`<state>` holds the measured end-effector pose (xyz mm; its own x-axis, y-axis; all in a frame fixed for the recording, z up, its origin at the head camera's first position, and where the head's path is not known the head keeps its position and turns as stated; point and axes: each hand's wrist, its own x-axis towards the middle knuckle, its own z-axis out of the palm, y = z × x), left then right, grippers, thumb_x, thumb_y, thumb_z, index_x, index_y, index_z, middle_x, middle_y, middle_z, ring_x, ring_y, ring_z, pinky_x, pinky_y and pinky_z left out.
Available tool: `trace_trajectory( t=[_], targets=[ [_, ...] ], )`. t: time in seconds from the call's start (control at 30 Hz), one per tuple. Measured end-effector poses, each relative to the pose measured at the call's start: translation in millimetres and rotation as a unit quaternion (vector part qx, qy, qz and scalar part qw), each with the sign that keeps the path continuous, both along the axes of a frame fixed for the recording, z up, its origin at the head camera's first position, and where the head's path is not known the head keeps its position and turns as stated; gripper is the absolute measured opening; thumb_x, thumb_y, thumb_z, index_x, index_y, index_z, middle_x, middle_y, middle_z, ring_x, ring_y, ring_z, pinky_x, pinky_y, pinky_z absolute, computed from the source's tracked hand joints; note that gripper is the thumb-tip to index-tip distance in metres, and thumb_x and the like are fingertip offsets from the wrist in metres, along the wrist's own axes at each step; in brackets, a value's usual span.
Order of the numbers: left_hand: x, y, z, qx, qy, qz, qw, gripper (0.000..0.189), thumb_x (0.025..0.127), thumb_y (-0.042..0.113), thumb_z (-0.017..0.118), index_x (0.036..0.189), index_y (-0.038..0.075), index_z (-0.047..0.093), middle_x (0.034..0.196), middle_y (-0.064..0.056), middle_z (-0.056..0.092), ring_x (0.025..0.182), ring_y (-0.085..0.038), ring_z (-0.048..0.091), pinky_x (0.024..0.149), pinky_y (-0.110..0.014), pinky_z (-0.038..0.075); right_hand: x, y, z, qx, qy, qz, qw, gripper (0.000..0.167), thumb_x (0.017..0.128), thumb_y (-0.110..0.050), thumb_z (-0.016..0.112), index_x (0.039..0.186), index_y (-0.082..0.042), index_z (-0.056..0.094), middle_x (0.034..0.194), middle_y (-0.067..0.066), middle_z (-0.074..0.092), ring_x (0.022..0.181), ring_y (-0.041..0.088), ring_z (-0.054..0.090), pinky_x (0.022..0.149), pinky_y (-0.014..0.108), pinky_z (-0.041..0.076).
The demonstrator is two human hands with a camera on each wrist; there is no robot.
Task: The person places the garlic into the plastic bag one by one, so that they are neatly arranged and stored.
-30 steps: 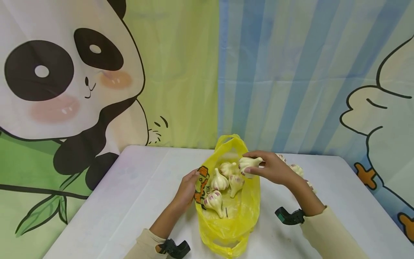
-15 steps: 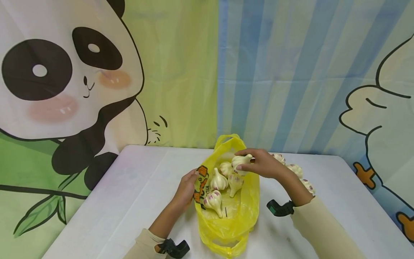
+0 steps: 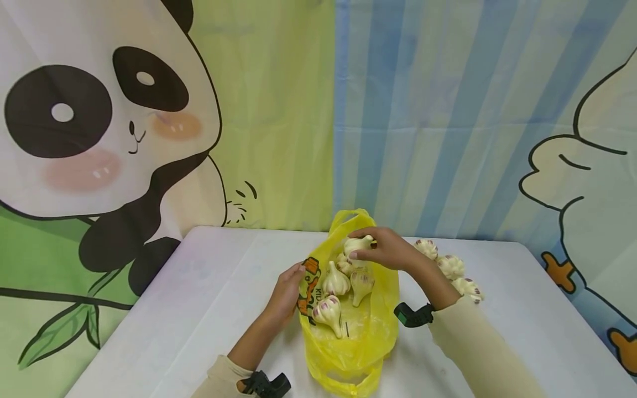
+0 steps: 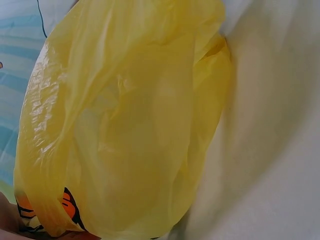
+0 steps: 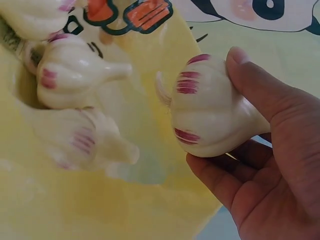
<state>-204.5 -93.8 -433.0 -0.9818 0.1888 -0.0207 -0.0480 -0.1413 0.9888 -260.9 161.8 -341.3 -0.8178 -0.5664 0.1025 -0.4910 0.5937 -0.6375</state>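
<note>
A yellow plastic bag (image 3: 355, 354) lies open on the table, with several white garlic bulbs (image 3: 336, 280) inside it. My left hand (image 3: 283, 296) grips the bag's left edge beside its printed orange cartoon. Over the bag's far part, my right hand (image 3: 390, 250) holds a garlic bulb (image 3: 358, 246) between thumb and fingers. The right wrist view shows this held bulb (image 5: 210, 112) with purple streaks, its root end toward the bag's inside. The bag's yellow side (image 4: 135, 125) fills most of the left wrist view, hiding the bulbs there.
Three more garlic bulbs (image 3: 451, 267) lie in a row on the white table (image 3: 224, 265), right of the bag and close to my right forearm. A curtain (image 3: 278, 110) with a panda print hangs behind the table's far edge.
My right hand has moved left with the garlic bulb, from the bag's right edge to above the bulbs inside. The left hand keeps its hold on the bag.
</note>
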Motion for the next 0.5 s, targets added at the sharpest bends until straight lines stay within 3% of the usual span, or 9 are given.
trace_trajectory(
  t=[0.3,0.5],
  targets=[
    [-1.8,-1.0,1.7,0.002,0.002,0.000,1.0000,0.047,0.107,0.028,0.033,0.143,-0.001,0.044,0.127,-0.026,0.055,0.114,-0.041,0.054,0.096,-0.050,0.045,-6.8,-16,-3.2,-0.017,0.007,0.006,0.9998,0.053,0.092,-0.038,0.068,0.134,-0.007,0.059,0.131,0.009,0.057,0.113,0.026,0.058,0.089,0.042,0.051],
    [-2.2,-1.7,1.1,-0.005,0.008,0.004,0.9999,0.050,0.107,0.027,0.034,0.146,-0.004,0.038,0.135,-0.022,0.051,0.124,-0.035,0.049,0.103,-0.046,0.039,-10.8,-26,-10.8,-0.034,-0.013,-0.001,0.9993,0.052,0.091,-0.038,0.069,0.133,-0.008,0.060,0.127,0.008,0.060,0.088,0.021,0.064,0.074,0.035,0.053]
  ],
)
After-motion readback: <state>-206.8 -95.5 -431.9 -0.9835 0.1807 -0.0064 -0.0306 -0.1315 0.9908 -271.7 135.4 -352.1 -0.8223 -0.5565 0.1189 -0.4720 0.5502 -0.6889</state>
